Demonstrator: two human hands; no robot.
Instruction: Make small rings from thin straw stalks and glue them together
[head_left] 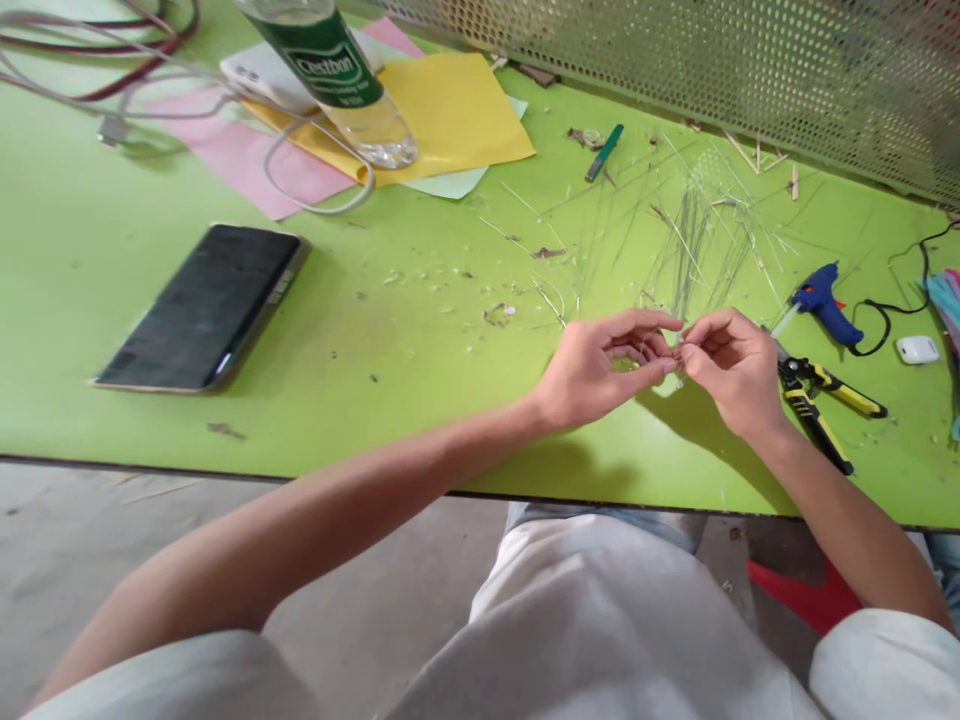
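Observation:
My left hand [600,365] and my right hand [731,365] meet just above the near part of the green table [420,350]. Between their fingertips is a small, thin, wire-like piece [678,358], pinched from both sides. Its exact shape is mostly covered by the fingers. Many thin wires [690,240] lie loose on the table just beyond the hands. Close by my right wrist rest pliers with yellow and black handles [821,410]. A blue glue gun [825,305] lies a little farther to the right.
A dark phone [202,310] lies at left. A water bottle [337,85] stands on coloured paper [457,115], near a white cable [315,205]. Farther back are a green cutter knife [604,152] and a perforated metal panel [712,70]. A white case [916,349] sits at right.

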